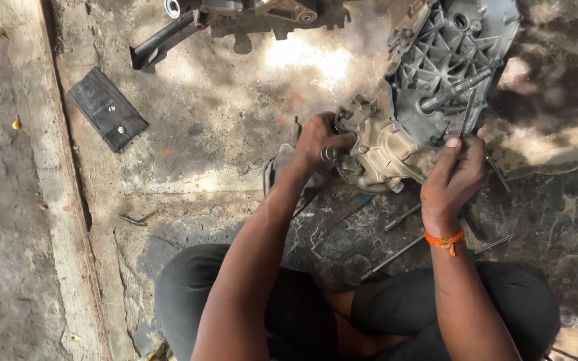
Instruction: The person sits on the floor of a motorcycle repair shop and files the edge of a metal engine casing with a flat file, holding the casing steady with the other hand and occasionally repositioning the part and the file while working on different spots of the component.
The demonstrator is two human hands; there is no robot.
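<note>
Engine casing, grey ribbed metal, lies on the stained concrete floor just ahead of your knees. Your left hand is clenched on its lower left edge, fingers wrapped over the rim. Your right hand pinches a thin metal rod that stands against the casing's lower right side. Loose rods lie near your right wrist, and a dark flat pad sits well apart to the left.
</note>
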